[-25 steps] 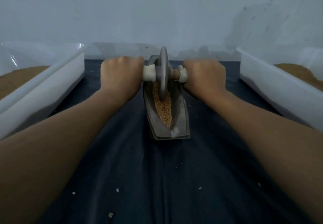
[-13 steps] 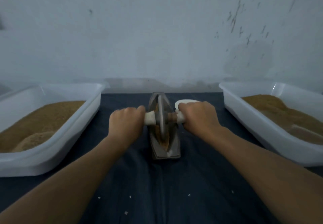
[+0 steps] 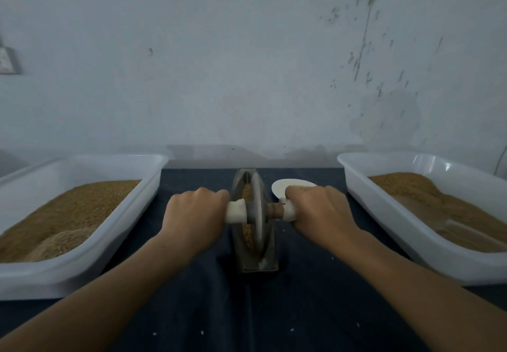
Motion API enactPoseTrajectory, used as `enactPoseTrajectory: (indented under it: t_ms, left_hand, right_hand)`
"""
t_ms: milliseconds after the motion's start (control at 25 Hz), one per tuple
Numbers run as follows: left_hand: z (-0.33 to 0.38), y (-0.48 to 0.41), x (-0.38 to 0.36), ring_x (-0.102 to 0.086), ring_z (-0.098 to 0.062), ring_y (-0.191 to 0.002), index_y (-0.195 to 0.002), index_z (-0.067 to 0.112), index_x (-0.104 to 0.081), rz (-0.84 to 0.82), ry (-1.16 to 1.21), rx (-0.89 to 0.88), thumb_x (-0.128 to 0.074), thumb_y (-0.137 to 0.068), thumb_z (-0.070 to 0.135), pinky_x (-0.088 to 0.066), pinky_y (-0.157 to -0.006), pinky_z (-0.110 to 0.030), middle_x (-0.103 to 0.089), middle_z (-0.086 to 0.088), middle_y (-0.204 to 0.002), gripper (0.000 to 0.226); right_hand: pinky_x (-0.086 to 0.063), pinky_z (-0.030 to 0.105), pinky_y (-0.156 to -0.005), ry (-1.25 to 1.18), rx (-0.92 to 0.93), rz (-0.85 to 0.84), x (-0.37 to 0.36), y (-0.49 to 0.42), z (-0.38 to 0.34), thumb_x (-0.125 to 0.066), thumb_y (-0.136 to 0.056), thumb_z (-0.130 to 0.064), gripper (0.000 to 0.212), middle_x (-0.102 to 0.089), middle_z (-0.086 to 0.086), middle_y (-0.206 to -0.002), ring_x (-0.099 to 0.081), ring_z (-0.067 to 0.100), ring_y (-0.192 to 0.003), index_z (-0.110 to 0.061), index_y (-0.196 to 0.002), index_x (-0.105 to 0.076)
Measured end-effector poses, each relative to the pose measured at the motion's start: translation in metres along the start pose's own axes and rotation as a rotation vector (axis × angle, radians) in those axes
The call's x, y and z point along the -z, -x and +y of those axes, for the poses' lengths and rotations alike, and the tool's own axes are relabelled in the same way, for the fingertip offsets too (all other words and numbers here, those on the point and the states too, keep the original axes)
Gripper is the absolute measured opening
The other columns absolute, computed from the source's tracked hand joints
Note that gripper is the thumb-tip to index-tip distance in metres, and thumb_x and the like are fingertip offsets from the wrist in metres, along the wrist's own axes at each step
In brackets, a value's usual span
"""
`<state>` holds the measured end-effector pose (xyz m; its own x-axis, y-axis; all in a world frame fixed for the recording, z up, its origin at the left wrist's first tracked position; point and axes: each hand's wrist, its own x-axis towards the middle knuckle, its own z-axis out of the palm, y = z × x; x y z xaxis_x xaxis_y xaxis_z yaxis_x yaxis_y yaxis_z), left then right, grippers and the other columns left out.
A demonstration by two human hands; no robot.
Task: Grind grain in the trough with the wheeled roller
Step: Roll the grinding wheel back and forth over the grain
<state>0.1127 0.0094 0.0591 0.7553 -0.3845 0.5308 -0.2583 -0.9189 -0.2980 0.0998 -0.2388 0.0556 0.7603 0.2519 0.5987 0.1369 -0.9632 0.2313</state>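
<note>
Left grip, right grip tight round roller handles mid-trough, trays well aside

Our left hand and right hand are both fists, knuckles up. Each one grips an end of the roller. Our bare arms reach in from 7 and 5 o'clock.

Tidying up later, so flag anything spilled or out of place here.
A few stray grains lie on the near part of the dark cloth, outside the trough: minor spillage. Otherwise nothing stands out: the wheeled roller sits in the trough, with the left hand and right hand gripping its handles.
</note>
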Motion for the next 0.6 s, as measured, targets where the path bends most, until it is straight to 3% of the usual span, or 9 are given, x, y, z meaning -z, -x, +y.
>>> enactPoseTrajectory:
  t_ms: [120,280,440,600]
  left_hand:
    - [0.002,0.004,-0.01,-0.018,-0.011,-0.046,-0.076,0.03,-0.031,-0.005,0.018,0.01,-0.061,-0.079,0.032,-0.01,-0.045,-0.027,-0.026,0.009,-0.059,0.03]
    - [0.005,-0.004,-0.023,-0.018,-0.012,-0.042,-0.07,0.026,-0.034,0.015,-0.05,0.016,-0.069,-0.069,0.026,-0.005,-0.045,-0.025,-0.03,0.009,-0.055,0.034]
    - [0.008,-0.026,-0.043,-0.026,-0.018,-0.043,-0.066,0.022,-0.035,0.043,-0.082,0.007,-0.074,-0.064,0.018,-0.005,-0.047,-0.023,-0.043,0.004,-0.052,0.038]
    - [0.002,-0.047,-0.064,-0.026,-0.019,-0.043,-0.066,0.021,-0.037,0.076,-0.095,0.012,-0.073,-0.067,0.019,-0.006,-0.047,-0.022,-0.044,0.002,-0.052,0.036]
  right_hand:
    - [-0.028,0.03,-0.052,0.014,-0.012,-0.017,-0.015,0.008,-0.004,-0.07,-0.071,-0.029,0.031,-0.059,-0.003,-0.067,-0.034,0.027,-0.055,-0.028,-0.076,-0.039]
    - [-0.023,0.026,-0.048,0.015,-0.06,0.027,-0.031,0.005,-0.007,-0.081,-0.054,-0.02,0.033,-0.052,-0.003,-0.053,-0.037,0.028,-0.042,-0.023,-0.065,-0.049]
    - [-0.01,0.021,-0.047,0.005,-0.104,0.071,-0.062,-0.008,-0.005,-0.084,-0.059,-0.025,0.049,-0.042,-0.007,-0.051,-0.028,0.021,-0.044,-0.029,-0.066,-0.035]
    - [-0.007,0.022,-0.049,0.018,-0.079,0.113,-0.084,-0.03,0.002,-0.07,-0.069,-0.028,0.029,-0.041,-0.009,-0.054,-0.029,0.019,-0.048,-0.027,-0.065,-0.041]
